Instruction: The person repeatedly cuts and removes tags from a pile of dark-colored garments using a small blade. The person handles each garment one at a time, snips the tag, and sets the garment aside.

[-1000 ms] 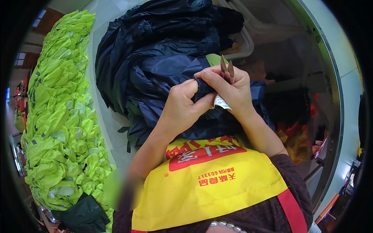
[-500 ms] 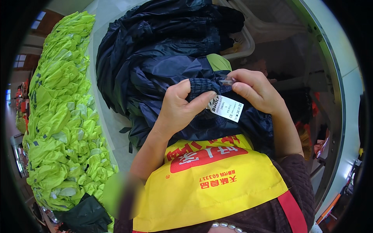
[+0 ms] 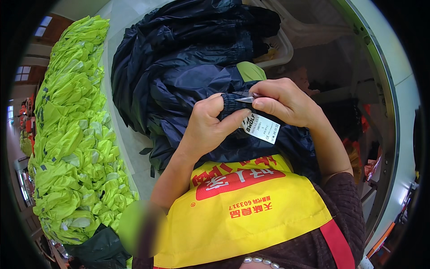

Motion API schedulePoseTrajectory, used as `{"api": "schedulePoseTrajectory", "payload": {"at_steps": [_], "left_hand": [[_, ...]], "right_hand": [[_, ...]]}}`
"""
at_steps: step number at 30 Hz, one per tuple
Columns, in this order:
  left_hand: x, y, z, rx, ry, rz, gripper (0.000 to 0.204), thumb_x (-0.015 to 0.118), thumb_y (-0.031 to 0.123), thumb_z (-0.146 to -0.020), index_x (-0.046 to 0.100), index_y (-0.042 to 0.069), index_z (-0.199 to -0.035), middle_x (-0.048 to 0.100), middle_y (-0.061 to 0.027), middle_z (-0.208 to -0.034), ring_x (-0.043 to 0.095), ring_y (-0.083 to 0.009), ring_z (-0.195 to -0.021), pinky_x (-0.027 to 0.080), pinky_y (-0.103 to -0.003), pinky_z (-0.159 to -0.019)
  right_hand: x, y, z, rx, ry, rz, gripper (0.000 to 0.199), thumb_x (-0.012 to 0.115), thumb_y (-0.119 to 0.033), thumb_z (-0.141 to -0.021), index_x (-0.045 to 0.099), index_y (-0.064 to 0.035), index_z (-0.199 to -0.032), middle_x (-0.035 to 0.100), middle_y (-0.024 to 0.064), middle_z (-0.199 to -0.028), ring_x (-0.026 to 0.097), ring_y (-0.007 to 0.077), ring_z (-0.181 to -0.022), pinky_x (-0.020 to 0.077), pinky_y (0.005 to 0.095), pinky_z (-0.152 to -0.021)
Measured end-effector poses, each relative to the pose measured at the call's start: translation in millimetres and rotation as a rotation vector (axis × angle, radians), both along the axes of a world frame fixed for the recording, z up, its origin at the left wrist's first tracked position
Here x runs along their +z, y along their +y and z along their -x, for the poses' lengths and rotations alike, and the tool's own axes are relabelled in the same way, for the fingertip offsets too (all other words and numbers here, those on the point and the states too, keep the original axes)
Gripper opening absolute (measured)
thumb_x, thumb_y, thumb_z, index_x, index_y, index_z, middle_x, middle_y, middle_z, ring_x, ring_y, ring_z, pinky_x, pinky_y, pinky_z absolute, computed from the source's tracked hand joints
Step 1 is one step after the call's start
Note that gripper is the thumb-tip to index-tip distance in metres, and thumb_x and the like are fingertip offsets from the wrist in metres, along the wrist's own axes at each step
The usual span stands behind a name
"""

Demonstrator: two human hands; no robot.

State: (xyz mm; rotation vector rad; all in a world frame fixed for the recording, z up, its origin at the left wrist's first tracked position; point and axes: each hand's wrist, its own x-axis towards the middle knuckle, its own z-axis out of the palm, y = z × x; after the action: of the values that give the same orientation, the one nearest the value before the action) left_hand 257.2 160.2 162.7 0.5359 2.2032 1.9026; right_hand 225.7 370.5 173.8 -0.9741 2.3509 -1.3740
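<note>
My left hand [image 3: 204, 125] is closed on the gathered elastic edge [image 3: 229, 103] of a navy, shiny garment [image 3: 188, 83], thumb and fingers pinching it. A white label [image 3: 265, 129] with dark print hangs below that edge, beside the left thumb. My right hand [image 3: 286, 101] is closed around small thread snips [image 3: 244, 99]. Their pointed metal blades are parted and reach left, lying against the elastic edge just above the label. The snips' handle is hidden inside the right hand.
To the left lies a long heap of neon yellow-green garments [image 3: 76, 134], with a dark cloth [image 3: 98, 251] at its near end. More navy garments [image 3: 188, 31] are piled at the back, next to a pale plastic bin [image 3: 286, 51]. A metal-edged table frame [image 3: 387, 89] curves along the right.
The snips in my right hand have moved left onto the elastic edge, and their blades now show clearly apart. My left hand keeps its pinch with only a slight shift.
</note>
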Motion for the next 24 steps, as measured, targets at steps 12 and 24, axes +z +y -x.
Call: {"api": "schedulePoseTrajectory", "payload": {"at_steps": [12, 24], "left_hand": [[1.3, -3.2, 1.1, -0.046, -0.001, 0.043, 0.016, 0.068, 0.007, -0.078, 0.064, -0.001, -0.09, 0.061, -0.0076, -0.075, 0.059, -0.0134, -0.065, 0.046, -0.024, -0.057], [-2.5, -4.0, 3.7, -0.16, 0.066, 0.013, 0.015, 0.068, 0.006, -0.078, 0.063, -0.001, -0.09, 0.061, -0.0069, -0.075, 0.058, -0.0131, -0.064, 0.045, -0.025, -0.057]], "right_hand": [[-8.6, 0.8, -3.4, -0.053, -0.046, 0.024, 0.036, 0.05, -0.034, -0.092, 0.059, -0.0003, -0.084, 0.054, 0.0087, -0.066, 0.052, 0.0192, -0.059, 0.0399, 0.0288, -0.054], [1.7, -1.1, 7.8, 0.083, 0.063, -0.047, 0.037, 0.052, -0.036, -0.089, 0.056, 0.0009, -0.087, 0.052, 0.0117, -0.068, 0.052, 0.0267, -0.062, 0.0408, 0.0332, -0.056]]}}
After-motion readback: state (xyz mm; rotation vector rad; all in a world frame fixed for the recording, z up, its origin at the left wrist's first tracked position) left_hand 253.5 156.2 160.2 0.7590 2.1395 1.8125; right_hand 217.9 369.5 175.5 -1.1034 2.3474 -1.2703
